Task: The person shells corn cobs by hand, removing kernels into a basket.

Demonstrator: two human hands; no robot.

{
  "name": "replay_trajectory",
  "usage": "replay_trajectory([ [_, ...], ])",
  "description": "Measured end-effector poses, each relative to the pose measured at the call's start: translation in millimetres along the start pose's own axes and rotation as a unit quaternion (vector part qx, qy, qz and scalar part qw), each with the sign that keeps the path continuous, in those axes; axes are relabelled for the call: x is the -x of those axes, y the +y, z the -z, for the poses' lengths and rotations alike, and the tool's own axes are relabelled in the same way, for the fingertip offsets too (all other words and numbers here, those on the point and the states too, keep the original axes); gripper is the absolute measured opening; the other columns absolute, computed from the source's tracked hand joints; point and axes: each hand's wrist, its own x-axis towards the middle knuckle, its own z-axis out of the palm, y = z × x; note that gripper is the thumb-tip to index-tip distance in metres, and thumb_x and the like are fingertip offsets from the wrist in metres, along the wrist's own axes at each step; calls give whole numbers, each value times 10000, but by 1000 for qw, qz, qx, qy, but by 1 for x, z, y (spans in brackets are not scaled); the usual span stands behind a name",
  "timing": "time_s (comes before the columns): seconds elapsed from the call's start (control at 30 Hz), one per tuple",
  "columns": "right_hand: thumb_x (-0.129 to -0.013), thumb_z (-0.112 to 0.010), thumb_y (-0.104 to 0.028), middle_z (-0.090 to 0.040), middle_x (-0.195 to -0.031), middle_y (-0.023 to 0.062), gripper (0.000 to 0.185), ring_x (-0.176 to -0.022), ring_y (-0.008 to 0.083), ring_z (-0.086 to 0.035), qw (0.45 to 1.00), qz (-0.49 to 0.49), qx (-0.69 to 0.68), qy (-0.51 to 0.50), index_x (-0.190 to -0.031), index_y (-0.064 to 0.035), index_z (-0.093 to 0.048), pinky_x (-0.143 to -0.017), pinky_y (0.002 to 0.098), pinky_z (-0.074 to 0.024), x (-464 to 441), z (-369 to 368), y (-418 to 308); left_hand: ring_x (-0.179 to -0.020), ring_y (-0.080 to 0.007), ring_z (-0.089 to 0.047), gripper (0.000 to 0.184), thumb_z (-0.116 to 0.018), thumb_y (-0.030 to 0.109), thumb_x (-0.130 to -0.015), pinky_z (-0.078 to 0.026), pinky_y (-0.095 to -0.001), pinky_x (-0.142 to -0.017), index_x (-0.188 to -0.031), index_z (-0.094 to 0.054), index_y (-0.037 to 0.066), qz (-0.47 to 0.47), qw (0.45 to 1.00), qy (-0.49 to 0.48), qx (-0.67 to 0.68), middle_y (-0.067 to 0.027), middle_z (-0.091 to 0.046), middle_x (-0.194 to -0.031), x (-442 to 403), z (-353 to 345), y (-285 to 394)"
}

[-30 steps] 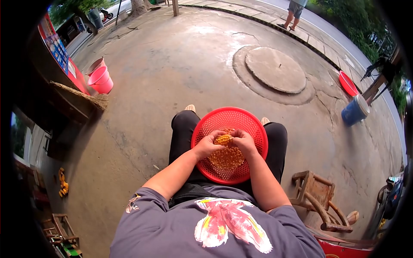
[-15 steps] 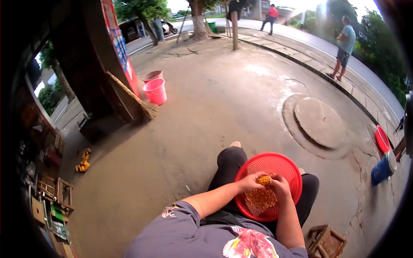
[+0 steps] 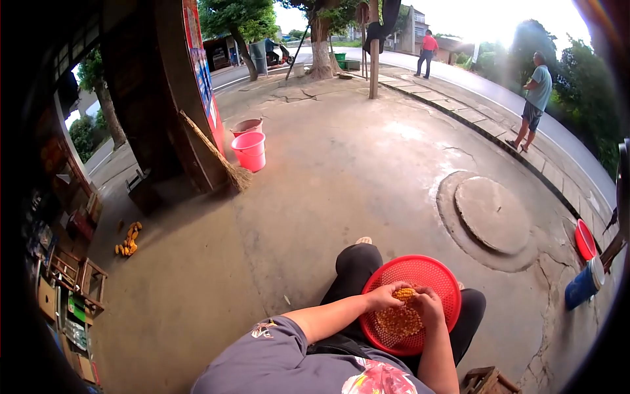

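Observation:
A red plastic basket (image 3: 447, 284) with a mesh wall rests on my lap, between my knees. Loose yellow-orange corn kernels (image 3: 397, 323) lie in its bottom. Over them I hold a corn cob (image 3: 405, 294) covered in yellow kernels. My left hand (image 3: 386, 297) is closed round one end of the cob. My right hand (image 3: 428, 305) grips the other end, its fingers and thumb against the kernels. Parts of the cob are hidden by my fingers.
Several corn cobs (image 3: 129, 241) lie on the concrete floor to the left. Two pails, one a pink bucket (image 3: 250, 152), stand by a broom (image 3: 216, 152). A round concrete cover (image 3: 493, 215) is ahead right, a blue bucket (image 3: 583, 285) further right. Two people stand near the road.
The view has tilted up a little, so the surroundings and basket sit lower in the picture. Both hands stay on the cob over the basket.

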Motion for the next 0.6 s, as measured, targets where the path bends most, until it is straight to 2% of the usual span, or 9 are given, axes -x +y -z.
replay_trajectory([
  [0.13, -855, -556, -52, -616, -888, 101, 160, -784, 206, -627, 1000, -3, -8, -15, -1010, -12, -557, -706, 322, -547, -3, 4, 4, -1179, -155, -462, 602, -651, 35, -792, -371, -293, -1010, -1337, -396, 51, -43, 999, 6, -26, -62, -487, -1270, 1, -3, 4],
  [0.37, -859, -559, -53, -614, -894, 105, 156, -784, 220, -628, 999, -12, -44, -28, -1008, -9, -553, -709, 336, -550, -7, 11, 9, -1174, -151, -468, 587, -644, 16, -795, -376, -292, -1006, -1331, -407, 53, -20, 1000, 8, 12, -59, -495, -1261, 2, -4, 4],
  [0.47, -831, -576, -40, -611, -869, 83, 171, -745, 191, -622, 998, -14, -56, -31, -1001, -20, -564, -697, 321, -543, -6, 10, 8, -1161, -150, -479, 594, -644, 24, -804, -385, -290, -997, -1341, -394, 56, -22, 1000, 1, 5, -56, -504, -1251, -1, 0, -2],
  [0.53, -814, -545, -9, -608, -885, 90, 192, -755, 199, -621, 997, -21, -62, -39, -1005, -12, -563, -707, 328, -542, -7, 13, 9, -1149, -149, -488, 596, -643, 30, -811, -395, -286, -986, -1348, -385, 59, -21, 1000, -6, -2, -54, -511, -1243, 0, -3, 2],
  [0.6, -807, -532, 0, -607, -897, 92, 204, -759, 201, -620, 996, -14, -73, -43, -1009, -6, -561, -712, 327, -540, -9, 13, 11, -1123, -137, -505, 577, -627, 41, -828, -418, -276, -958, -1351, -385, 65, 36, 997, 20, 60, -50, -523, -1230, 3, -5, 7],
])
